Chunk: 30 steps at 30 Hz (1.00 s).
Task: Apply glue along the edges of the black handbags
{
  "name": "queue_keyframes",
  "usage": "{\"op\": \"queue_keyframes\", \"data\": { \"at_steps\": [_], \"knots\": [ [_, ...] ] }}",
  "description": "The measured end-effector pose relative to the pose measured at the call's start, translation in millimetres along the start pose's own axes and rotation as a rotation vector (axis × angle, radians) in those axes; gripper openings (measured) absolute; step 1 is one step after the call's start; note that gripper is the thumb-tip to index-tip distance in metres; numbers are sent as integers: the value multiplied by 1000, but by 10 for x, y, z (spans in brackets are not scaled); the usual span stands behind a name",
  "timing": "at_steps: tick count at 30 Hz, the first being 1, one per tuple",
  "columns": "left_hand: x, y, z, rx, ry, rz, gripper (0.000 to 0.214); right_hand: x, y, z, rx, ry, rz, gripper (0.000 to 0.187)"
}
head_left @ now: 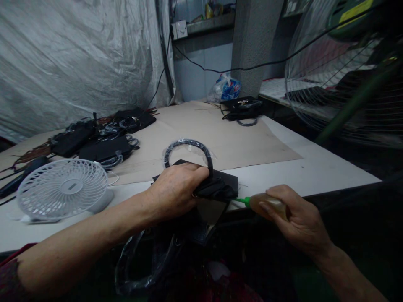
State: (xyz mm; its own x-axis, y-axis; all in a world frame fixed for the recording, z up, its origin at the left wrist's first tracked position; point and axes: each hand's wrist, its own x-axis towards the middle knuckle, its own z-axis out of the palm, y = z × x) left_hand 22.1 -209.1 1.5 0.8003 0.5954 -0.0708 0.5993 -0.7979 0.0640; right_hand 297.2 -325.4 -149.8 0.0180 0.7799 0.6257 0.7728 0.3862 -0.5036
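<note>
A black handbag [226,181] lies at the table's front edge, one round handle [189,142] in clear plastic wrap standing up from it. A second wrapped handle [135,285] hangs below the edge. My left hand [179,186] grips the bag's black material from above, fingers curled and partly hidden. In my right hand [292,216] is a squeeze bottle [267,205] of amber liquid, gripped between thumb and fingers. Its thin green nozzle points left, and the tip meets the right end of the bag's black fold. Whether any liquid comes out I cannot tell.
A white fan [72,186] stands at the left on the table. Behind it lie several black bags [105,149]. Another black bag [241,108] rests at the far end of the brown sheet [252,142]. A large caged fan [340,92] stands at the right.
</note>
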Motion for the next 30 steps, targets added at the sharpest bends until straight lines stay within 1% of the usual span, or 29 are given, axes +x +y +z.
{"op": "queue_keyframes", "data": {
  "at_steps": [3, 7, 8, 11, 16, 18, 20, 21, 25, 30],
  "knots": [
    [-10, 13, 13, -4, -8, -3, 10, -11, -14, 3, -41, 43, -25, 11],
    [-20, 24, 26, -1, -4, -6, 10, 5, -34, -2, 40, -42, 5, 7],
    [-24, 27, 30, 0, -2, -7, 10, 13, -36, -4, 46, -46, 20, 7],
    [-42, 32, 49, -7, 7, -4, 8, 39, -35, -22, 26, -7, 61, 8],
    [-88, 30, 102, 3, 43, 12, 7, 84, -36, -67, 78, -96, 100, 9],
    [-105, 28, 122, 6, 47, 16, 7, 100, -35, -70, 57, -58, 100, 8],
    [-119, 26, 144, 3, 53, 20, 7, 113, -38, -63, 23, -17, 92, 8],
    [-125, 24, 156, 0, 61, 22, 7, 120, -44, -61, 20, -20, 79, 9],
    [-140, 15, 203, -22, 106, 25, 9, 161, -105, -79, 71, -106, -12, 9],
    [-149, 14, 250, -45, 145, 18, 8, 254, -166, -99, 33, -121, -54, 14]
  ]
}}
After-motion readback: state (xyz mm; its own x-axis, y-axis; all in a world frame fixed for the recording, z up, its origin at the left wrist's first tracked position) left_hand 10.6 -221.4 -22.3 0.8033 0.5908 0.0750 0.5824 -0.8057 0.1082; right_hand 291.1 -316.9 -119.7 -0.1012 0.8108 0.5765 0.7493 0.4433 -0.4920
